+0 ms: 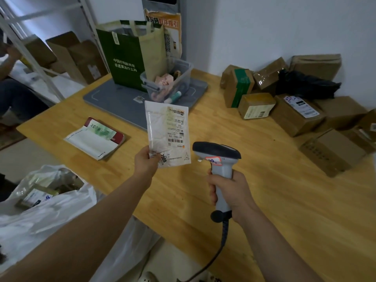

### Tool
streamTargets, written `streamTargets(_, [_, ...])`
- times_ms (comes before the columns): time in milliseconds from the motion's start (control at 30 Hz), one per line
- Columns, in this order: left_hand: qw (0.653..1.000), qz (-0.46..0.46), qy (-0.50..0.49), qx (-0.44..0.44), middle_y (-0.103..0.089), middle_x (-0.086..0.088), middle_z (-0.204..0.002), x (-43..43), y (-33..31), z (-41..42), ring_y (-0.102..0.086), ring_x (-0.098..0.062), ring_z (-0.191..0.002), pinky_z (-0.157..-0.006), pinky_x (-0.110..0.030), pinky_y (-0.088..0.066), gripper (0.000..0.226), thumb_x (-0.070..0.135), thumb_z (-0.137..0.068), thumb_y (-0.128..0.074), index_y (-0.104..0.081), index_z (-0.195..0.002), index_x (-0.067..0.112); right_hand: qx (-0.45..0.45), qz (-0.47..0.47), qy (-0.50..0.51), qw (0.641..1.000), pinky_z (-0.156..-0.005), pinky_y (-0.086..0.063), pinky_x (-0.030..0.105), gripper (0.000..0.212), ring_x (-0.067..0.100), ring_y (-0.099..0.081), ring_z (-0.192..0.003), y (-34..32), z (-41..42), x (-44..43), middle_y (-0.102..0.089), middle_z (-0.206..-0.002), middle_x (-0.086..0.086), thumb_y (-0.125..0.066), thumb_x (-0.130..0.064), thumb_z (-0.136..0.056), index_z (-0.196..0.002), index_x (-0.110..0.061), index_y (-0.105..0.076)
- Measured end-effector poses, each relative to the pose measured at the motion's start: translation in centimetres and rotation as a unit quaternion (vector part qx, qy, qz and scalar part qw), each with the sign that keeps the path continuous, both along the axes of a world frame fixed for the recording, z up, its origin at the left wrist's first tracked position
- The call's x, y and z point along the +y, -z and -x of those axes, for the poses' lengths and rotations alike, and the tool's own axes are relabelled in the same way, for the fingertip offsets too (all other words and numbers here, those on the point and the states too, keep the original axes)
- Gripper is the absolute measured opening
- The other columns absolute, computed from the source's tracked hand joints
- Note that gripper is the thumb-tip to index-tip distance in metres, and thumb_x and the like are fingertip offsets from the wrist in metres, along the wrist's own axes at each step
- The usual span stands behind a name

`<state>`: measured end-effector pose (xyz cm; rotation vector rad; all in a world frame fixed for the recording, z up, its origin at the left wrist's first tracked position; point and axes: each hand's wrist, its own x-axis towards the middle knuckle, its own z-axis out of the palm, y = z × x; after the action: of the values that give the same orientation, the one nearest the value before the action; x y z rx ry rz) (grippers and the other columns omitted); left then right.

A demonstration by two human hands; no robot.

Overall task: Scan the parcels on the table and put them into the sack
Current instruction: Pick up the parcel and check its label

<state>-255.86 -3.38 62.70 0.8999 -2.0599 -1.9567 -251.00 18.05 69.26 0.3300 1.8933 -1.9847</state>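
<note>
pinching white parcel (167,129) by lower corner with left hand (146,162), beside scanner (217,152) gripped in right hand (232,192); likely light, floppy.

Dim, flat indoor light is spreading over the wooden tabletop (264,200), leaving only faint shadows and a soft sheen toward its right edge. The wide lens is bowing straight lines and softening the outer margins.
</note>
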Motion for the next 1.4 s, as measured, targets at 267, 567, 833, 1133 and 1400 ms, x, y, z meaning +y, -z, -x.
streamTargets(267, [0.986,0.039,-0.156,0.039,-0.065,-0.008,-0.105,-4.6,-0.7,-3.2,-0.062,-0.017,-0.09,-0.07,-0.022,-0.048,0.031,-0.004,-0.09,-0.051,-0.061,-0.119,0.004,-0.004,0.005,-0.078,0.997,-0.043,-0.039,0.027,0.023,0.019,-0.045,-0.041,0.8,0.4,-4.7,-0.052,-0.056,0.012,-0.066,-0.002,-0.082,-0.096,0.016,-0.06])
streamTargets(567, [0.892,0.132,-0.426,-0.072,-0.06,-0.016,-0.107,-20.3,1.8,-14.5,-0.054,-0.028,-0.095,-0.08,-0.033,-0.041,0.025,0.001,-0.091,-0.044,-0.057,-0.113,0.001,-0.063,-0.032,-0.264,0.962,-0.042,-0.04,0.026,0.008,0.019,-0.047,-0.041,3.7,-1.8,-19.5,-0.052,-0.053,0.01,-0.066,-0.001,-0.081,-0.089,0.003,-0.066])
streamTargets(833, [0.874,0.171,-0.432,-0.138,-0.068,-0.012,-0.103,-34.7,6.9,-17.5,-0.062,-0.031,-0.098,-0.083,-0.033,-0.047,0.023,0.006,-0.093,-0.052,-0.069,-0.109,0.007,-0.107,-0.099,-0.337,0.93,-0.04,-0.039,0.024,0.006,0.014,-0.046,-0.039,7.2,-3.5,-30.4,-0.052,-0.05,0.003,-0.066,-0.003,-0.083,-0.087,0.0,-0.063])
streamTargets(1133, [0.845,0.344,-0.165,-0.375,-0.055,-0.023,-0.113,-43.8,13.2,-15.7,-0.039,-0.036,-0.12,-0.079,-0.041,-0.041,0.033,-0.006,-0.092,-0.038,-0.062,-0.113,-0.004,-0.146,-0.164,-0.329,0.918,-0.041,-0.037,0.027,0.018,0.019,-0.044,-0.037,11.9,-3.7,-36.0,-0.049,-0.049,0.007,-0.066,-0.002,-0.083,-0.095,0.01,-0.061])
streamTargets(1400, [0.823,0.283,-0.145,-0.471,0.02,-0.021,-0.157,-45.4,16.3,-15.9,0.02,-0.035,-0.144,-0.114,-0.057,0.005,0.104,0.037,-0.086,-0.063,0.012,-0.15,0.005,-0.155,-0.19,-0.339,0.908,-0.042,-0.038,0.027,0.015,0.021,-0.043,-0.037,13.0,-4.1,-38.9,-0.05,-0.048,0.008,-0.065,0.0,-0.083,-0.094,0.01,-0.061])
